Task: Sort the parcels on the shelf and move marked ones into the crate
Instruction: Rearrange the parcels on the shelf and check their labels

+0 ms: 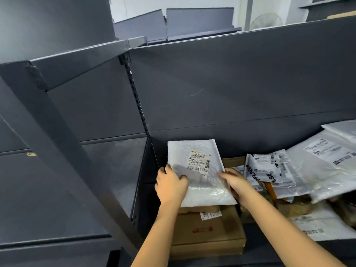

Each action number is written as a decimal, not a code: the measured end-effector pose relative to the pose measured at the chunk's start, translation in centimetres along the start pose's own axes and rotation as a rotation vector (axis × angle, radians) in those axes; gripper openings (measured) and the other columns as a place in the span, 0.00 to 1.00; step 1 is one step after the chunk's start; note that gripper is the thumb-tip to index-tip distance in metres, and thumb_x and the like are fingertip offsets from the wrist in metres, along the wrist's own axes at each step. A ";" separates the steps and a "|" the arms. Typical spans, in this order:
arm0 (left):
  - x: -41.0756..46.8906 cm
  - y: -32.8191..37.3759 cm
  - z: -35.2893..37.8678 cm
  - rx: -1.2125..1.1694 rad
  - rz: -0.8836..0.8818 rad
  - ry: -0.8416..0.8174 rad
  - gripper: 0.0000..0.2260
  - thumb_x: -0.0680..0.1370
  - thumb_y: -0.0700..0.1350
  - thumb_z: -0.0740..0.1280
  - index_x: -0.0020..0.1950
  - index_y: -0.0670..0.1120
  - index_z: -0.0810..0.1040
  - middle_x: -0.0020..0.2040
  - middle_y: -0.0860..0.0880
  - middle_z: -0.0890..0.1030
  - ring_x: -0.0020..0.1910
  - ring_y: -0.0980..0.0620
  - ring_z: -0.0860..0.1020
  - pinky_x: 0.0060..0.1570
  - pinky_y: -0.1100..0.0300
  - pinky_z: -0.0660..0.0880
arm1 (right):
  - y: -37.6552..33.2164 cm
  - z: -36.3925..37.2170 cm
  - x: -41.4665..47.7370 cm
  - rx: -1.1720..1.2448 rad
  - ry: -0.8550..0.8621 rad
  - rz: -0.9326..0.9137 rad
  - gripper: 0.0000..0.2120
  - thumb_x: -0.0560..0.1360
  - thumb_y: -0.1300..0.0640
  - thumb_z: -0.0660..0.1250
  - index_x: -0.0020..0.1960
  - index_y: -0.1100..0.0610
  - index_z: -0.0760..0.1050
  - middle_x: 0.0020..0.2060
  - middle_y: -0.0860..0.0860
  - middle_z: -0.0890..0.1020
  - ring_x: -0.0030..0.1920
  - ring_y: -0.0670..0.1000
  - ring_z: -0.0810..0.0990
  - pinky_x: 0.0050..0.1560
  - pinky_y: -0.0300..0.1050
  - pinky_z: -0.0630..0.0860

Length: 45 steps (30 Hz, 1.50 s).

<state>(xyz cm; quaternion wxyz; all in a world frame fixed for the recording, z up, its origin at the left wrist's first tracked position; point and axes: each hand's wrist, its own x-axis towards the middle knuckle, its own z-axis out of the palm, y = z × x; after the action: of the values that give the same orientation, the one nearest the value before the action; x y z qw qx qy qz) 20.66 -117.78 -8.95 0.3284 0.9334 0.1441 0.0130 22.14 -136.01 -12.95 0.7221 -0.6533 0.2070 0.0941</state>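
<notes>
A white bubble mailer point(198, 166) with a printed label lies tilted on top of brown cardboard boxes point(208, 234) on the dark shelf. My left hand point(170, 185) grips its left edge, thumb on top. My right hand point(234, 180) holds its right edge, fingers lying over the mailer's face. To the right sits a heap of white and grey plastic parcels point(269, 168) with labels. No crate is in view.
The shelf's dark back panel point(240, 89) rises behind the parcels. A slotted upright point(142, 116) separates this bay from the left bay. More white parcels point(327, 151) and brown packets fill the right side. A fan stands far behind.
</notes>
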 end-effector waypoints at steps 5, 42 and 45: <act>-0.8 4.7 1.2 0.002 0.310 0.050 0.27 0.77 0.47 0.62 0.75 0.44 0.60 0.75 0.44 0.60 0.73 0.45 0.60 0.71 0.49 0.61 | 0.9 -3.6 -0.7 0.141 0.095 0.018 0.11 0.77 0.58 0.65 0.59 0.57 0.72 0.51 0.53 0.79 0.51 0.53 0.78 0.57 0.51 0.73; -3.9 7.6 19.9 -0.258 -0.115 -0.606 0.19 0.77 0.46 0.60 0.68 0.51 0.70 0.67 0.51 0.74 0.65 0.48 0.73 0.60 0.61 0.70 | 7.6 -13.9 1.8 -0.200 0.306 0.096 0.09 0.75 0.67 0.60 0.49 0.57 0.75 0.45 0.54 0.79 0.42 0.50 0.76 0.44 0.44 0.71; -4.1 6.7 21.7 -0.298 -0.217 -0.614 0.31 0.68 0.51 0.59 0.72 0.50 0.66 0.70 0.48 0.71 0.67 0.46 0.71 0.66 0.54 0.70 | 7.9 -14.0 1.7 -0.287 0.352 0.082 0.08 0.74 0.63 0.64 0.51 0.64 0.77 0.47 0.61 0.82 0.49 0.60 0.80 0.52 0.56 0.75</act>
<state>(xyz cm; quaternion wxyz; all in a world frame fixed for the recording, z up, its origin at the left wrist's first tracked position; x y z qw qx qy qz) 21.10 -137.16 -21.53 0.4886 0.8147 0.1335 -0.2823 17.96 -148.94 -21.64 0.5699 -0.7468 0.3409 0.0365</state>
